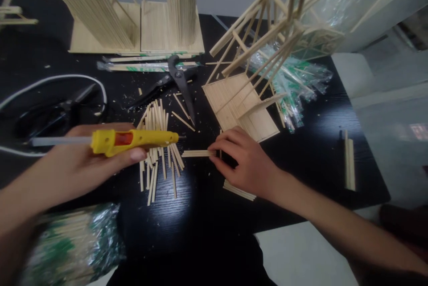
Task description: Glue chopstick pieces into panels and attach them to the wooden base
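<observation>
My left hand (76, 165) is closed around a yellow glue gun (133, 140), held level with its nozzle pointing right, above a loose pile of cut wooden sticks (158, 143). A white glue stick juts from the gun's back end. My right hand (240, 159) pinches a small flat bundle of glued sticks (197, 153) against the black table (200, 214), just right of the nozzle. Under my right wrist lies another short bundle of sticks (239, 191).
Black scissors (180, 83) lie behind the stick pile. A flat stick panel (240, 108) sits under a leaning stick frame (267, 32). Two stick towers on a wooden base (133, 18) stand at the back. Plastic chopstick wrappers (294, 81), a white cable (50, 82), another wrapped pack (73, 246).
</observation>
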